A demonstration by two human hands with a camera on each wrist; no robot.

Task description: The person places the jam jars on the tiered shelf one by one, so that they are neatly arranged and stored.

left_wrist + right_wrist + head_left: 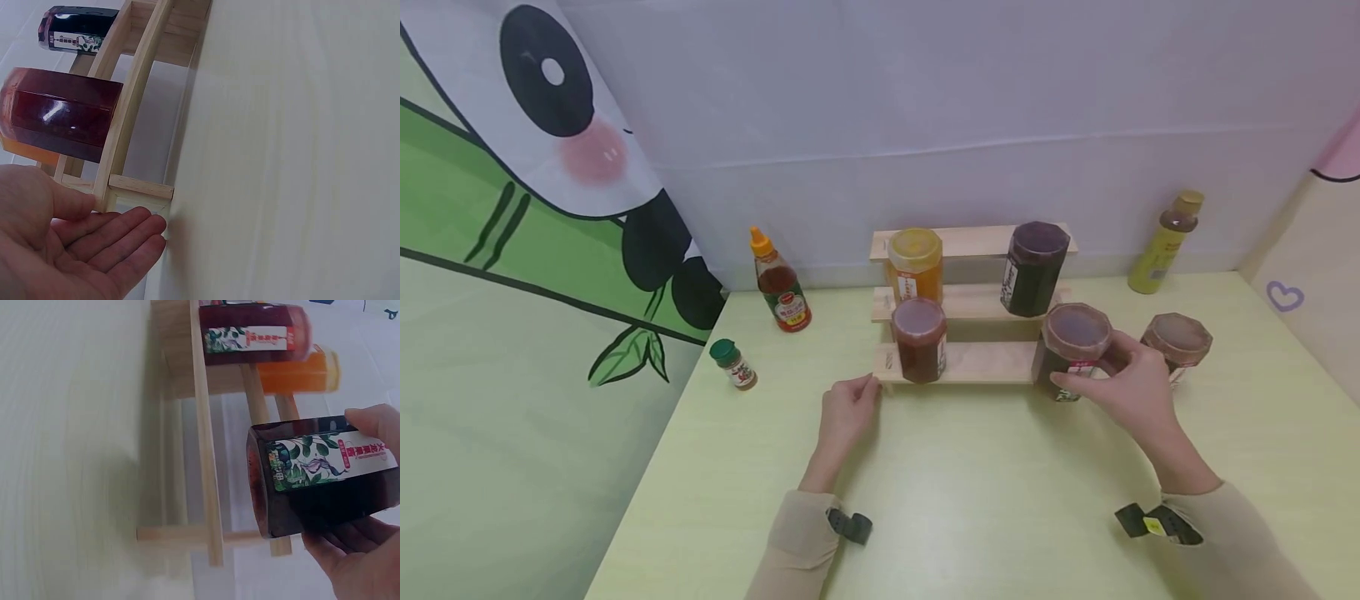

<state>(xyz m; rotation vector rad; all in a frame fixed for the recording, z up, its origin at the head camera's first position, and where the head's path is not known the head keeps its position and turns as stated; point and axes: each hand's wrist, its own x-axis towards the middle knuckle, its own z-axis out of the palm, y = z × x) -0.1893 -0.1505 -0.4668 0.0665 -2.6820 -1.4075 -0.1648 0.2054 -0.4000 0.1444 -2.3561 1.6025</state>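
Observation:
A three-tier wooden rack point(988, 363) stands on the table. My right hand point(1131, 383) grips a dark jam jar point(325, 469), its thumb and fingers on opposite sides, at the right end of the lowest tier. In the right wrist view a gap shows between the jar's base and the lowest board. My left hand point(848, 410) pinches the rack's lower left end between thumb and index finger; the other fingers stretch out below. Near it on the lowest tier is a red jam jar point(919, 342). Behind stand an orange-yellow jar point(916, 267) and a dark jar point(1034, 271).
Another octagonal jar point(1180, 340) stands on the table just right of my right hand. A yellow-green bottle point(1163, 246) is at the back right. On the left are an orange-capped sauce bottle point(782, 287) and a small green-lidded shaker point(733, 364). A pale cloth wall point(962, 100) rises behind.

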